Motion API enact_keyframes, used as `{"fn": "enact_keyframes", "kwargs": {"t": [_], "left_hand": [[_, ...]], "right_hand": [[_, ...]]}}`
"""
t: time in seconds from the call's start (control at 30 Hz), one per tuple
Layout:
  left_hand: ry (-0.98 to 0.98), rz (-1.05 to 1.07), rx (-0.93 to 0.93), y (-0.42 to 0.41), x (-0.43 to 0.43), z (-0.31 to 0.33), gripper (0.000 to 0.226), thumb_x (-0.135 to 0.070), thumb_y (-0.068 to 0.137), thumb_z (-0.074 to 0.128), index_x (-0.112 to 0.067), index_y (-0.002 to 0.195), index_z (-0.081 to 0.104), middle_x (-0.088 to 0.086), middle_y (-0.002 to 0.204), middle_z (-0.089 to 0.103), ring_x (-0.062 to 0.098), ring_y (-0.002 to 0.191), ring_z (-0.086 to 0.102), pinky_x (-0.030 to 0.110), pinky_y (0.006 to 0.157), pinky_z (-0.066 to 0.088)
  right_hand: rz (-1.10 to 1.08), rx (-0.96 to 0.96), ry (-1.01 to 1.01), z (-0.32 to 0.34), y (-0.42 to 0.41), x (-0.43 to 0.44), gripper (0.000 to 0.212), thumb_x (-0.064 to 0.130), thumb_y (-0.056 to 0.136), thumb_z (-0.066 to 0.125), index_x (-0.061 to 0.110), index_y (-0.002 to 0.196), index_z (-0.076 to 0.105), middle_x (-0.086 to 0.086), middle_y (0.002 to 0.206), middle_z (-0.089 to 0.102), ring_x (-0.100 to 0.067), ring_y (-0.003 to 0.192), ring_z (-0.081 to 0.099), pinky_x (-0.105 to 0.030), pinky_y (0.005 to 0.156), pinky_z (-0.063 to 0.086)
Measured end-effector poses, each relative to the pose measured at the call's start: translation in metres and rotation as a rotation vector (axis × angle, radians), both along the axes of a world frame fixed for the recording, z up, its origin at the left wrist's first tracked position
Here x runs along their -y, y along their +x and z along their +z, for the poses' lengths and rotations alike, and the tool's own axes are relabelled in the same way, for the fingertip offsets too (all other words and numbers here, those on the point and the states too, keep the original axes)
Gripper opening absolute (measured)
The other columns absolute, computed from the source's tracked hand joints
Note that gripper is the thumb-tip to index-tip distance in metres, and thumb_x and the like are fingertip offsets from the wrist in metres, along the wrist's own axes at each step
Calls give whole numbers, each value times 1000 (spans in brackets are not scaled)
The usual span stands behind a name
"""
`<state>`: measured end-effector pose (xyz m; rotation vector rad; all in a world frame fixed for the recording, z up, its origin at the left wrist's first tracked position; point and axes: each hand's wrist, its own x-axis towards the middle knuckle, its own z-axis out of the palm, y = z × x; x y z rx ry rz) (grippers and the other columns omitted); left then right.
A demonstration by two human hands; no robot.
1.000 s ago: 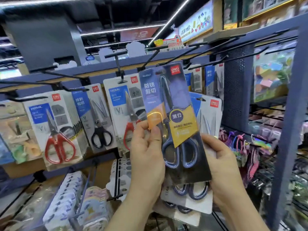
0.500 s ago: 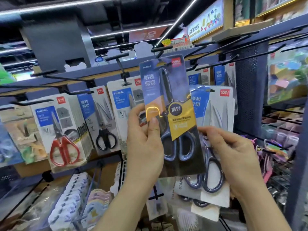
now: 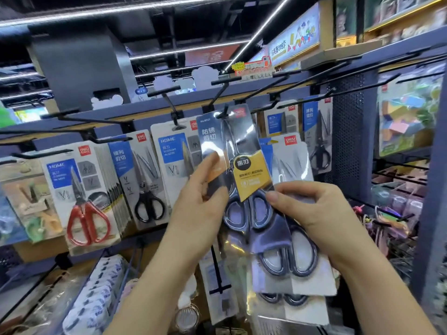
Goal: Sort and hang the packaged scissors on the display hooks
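My left hand [image 3: 197, 201] pinches the left edge of a dark blue scissors pack [image 3: 238, 170] with a yellow label. The top hole of that pack sits at the tip of a black display hook [image 3: 219, 96]. My right hand [image 3: 312, 213] grips a stack of white-backed scissors packs [image 3: 292, 259] with dark handles, its thumb touching the blue pack's lower edge. Hanging on the row of hooks are red-handled scissors packs [image 3: 82, 189], black-handled scissors packs [image 3: 142, 180] and white HOME packs [image 3: 174, 153].
More scissors packs [image 3: 316, 139] hang at the back right beside a perforated panel [image 3: 348, 131]. Long bare hooks [image 3: 321, 76] stick out above. Colourful goods [image 3: 406, 122] hang at the far right. A lower shelf [image 3: 96, 293] holds white packaged items.
The blue pack has risen and moved right until its top reaches the hook tip. My right hand has come up beside it with its stack, thumb now on the blue pack.
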<state>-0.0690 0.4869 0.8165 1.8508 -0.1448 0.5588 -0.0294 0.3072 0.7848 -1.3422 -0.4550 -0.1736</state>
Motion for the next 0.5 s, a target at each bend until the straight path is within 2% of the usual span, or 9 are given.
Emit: {"fn": "enact_keyframes", "kwargs": {"t": [0.03,0.07,0.13,0.17,0.23,0.33,0.4,0.47,0.5], "left_hand": [[-22,1,-15,-1,-3,0,55,-9,99,53,-45,139,45,7,107,71,28,99,68,50,91,55],[-46,25,-16,-2,-6,0,55,-7,97,55,-44,137,46,11,94,72,32,90,69,47,81,59],[3,136,12,3,-10,-3,56,-6,95,61,-39,138,49,4,77,69,24,75,69,37,68,60],[93,202,33,11,-12,-5,56,-9,93,63,-37,140,49,3,75,67,22,73,68,39,69,60],[282,309,39,29,-15,-7,57,-15,93,65,-36,143,47,2,75,64,20,73,64,43,76,58],[449,385,8,48,-15,-1,56,-20,94,63,-33,145,44,-6,79,62,16,77,58,34,75,49],[589,413,-4,56,-13,5,51,-19,95,61,-28,143,47,-2,90,65,21,86,58,29,70,38],[744,436,6,61,-9,9,49,-18,95,59,-26,142,46,5,103,68,30,99,61,32,71,36],[799,452,10,62,-9,10,50,-17,95,58,-26,143,43,7,106,68,32,102,61,33,72,36]], "right_hand": [[-2,-1,-16,0,4,0,32,36,57,83,16,81,80,-4,81,78,-10,70,71,-17,62,53],[-9,-4,-33,0,7,0,36,38,57,83,14,84,80,-4,82,78,-12,73,72,-19,65,54],[-48,-4,-70,-1,13,-2,37,41,58,84,16,85,80,0,82,78,-12,76,72,-24,71,54],[-84,1,-95,-2,17,-4,35,42,59,85,18,84,80,3,81,78,-9,76,72,-24,73,53],[-173,20,-156,-4,24,-7,24,38,65,87,21,81,80,10,78,77,-3,74,70,-23,75,52],[-253,36,-248,-10,37,-6,17,33,69,89,25,80,80,14,79,76,-4,83,71,-30,86,55],[-278,28,-299,-14,45,-4,17,33,69,89,27,82,80,14,81,77,-5,88,71,-34,90,56],[-308,26,-315,-18,52,-4,13,29,72,88,27,83,81,12,81,77,-6,87,71,-35,90,57],[-317,37,-310,-20,53,-4,10,25,74,87,27,82,80,13,80,77,-3,84,70,-30,87,57]]}}
